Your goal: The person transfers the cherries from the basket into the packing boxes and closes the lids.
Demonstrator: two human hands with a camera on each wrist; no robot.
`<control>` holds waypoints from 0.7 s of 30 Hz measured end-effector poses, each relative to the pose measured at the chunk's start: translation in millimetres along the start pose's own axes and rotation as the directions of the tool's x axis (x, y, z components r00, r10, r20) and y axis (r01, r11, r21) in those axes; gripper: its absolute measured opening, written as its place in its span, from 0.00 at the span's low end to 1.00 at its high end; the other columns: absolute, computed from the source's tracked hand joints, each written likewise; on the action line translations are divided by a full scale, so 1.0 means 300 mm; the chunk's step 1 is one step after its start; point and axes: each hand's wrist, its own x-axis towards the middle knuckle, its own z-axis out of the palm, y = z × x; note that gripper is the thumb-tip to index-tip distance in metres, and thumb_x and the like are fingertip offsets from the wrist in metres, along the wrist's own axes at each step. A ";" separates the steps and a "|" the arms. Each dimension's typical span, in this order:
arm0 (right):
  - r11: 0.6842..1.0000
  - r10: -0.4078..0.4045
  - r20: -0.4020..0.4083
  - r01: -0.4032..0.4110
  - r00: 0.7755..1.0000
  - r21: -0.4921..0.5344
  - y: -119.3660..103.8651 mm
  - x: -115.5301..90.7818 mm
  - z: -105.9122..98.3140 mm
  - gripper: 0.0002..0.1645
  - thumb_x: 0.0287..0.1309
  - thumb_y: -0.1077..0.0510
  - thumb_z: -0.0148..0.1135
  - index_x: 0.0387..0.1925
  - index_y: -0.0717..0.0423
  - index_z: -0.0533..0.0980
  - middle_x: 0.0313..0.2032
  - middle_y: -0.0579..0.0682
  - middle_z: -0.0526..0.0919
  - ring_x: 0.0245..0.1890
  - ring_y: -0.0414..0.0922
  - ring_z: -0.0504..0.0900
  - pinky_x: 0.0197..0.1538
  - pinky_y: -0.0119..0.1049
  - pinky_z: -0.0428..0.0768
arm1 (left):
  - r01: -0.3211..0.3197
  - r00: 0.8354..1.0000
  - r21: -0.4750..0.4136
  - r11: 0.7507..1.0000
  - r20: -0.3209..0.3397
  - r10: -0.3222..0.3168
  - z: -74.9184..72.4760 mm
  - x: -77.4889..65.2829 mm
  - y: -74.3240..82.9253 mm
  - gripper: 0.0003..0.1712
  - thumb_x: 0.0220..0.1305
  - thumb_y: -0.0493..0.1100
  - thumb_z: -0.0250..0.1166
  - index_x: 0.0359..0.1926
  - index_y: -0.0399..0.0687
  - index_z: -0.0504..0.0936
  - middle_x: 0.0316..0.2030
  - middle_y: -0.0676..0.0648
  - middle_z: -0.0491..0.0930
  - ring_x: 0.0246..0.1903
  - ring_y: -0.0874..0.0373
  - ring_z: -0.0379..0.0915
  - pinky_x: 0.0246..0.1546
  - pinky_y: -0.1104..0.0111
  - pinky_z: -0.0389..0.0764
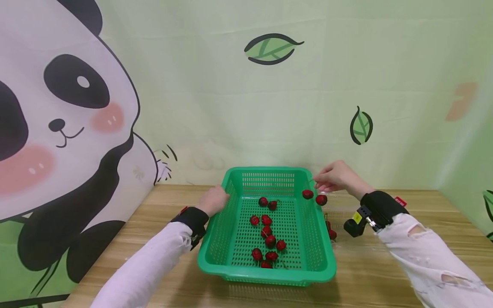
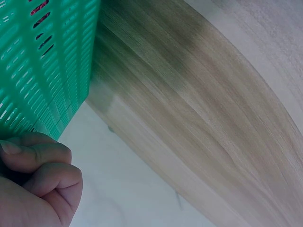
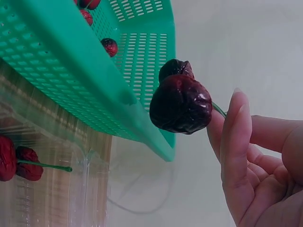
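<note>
A green slotted basket point(image 1: 325, 256) stands on the wooden table with several dark red cherries point(image 1: 266, 231) on its floor. My left hand point(image 1: 213, 199) grips the basket's left rim near the far corner; its curled fingers point(image 2: 40, 153) lie against the outer wall of the basket point(image 2: 45, 71). My right hand point(image 1: 336, 177) hovers over the far right corner and pinches thin green stems. Two cherries point(image 1: 314, 196) dangle from them above the rim. Up close, that cherry pair point(image 3: 180, 102) hangs beside the fingertips point(image 3: 235, 125), just outside the basket point(image 3: 61, 61).
A clear plastic tray point(image 3: 90, 189) lies right of the basket and holds a few more cherries point(image 1: 331, 231), also seen as cherries point(image 3: 19, 158) with a green stem. A panda backdrop rises behind the table point(image 1: 385, 265). A black wrist camera point(image 1: 356, 222) sits below my right wrist.
</note>
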 end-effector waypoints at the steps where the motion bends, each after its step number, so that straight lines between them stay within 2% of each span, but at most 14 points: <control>1: 1.000 0.002 -0.001 -0.002 1.000 -0.002 0.001 -0.001 -0.002 0.21 0.74 0.62 0.58 0.54 0.81 0.76 0.25 0.47 0.87 0.20 0.33 0.82 0.30 0.24 0.82 | 0.002 1.000 -0.001 1.000 0.003 -0.002 0.000 0.000 0.000 0.22 0.78 0.41 0.52 0.55 0.20 0.73 0.47 0.27 0.80 0.50 0.32 0.81 0.51 0.46 0.82; 21: 0.999 -0.017 0.004 0.017 1.000 0.029 0.044 -0.016 -0.057 0.21 0.75 0.62 0.57 0.55 0.81 0.74 0.23 0.43 0.85 0.21 0.33 0.83 0.31 0.24 0.83 | -0.024 1.000 0.032 0.999 -0.015 0.025 0.012 0.010 -0.009 0.21 0.77 0.41 0.53 0.53 0.20 0.74 0.45 0.27 0.82 0.49 0.33 0.82 0.50 0.46 0.83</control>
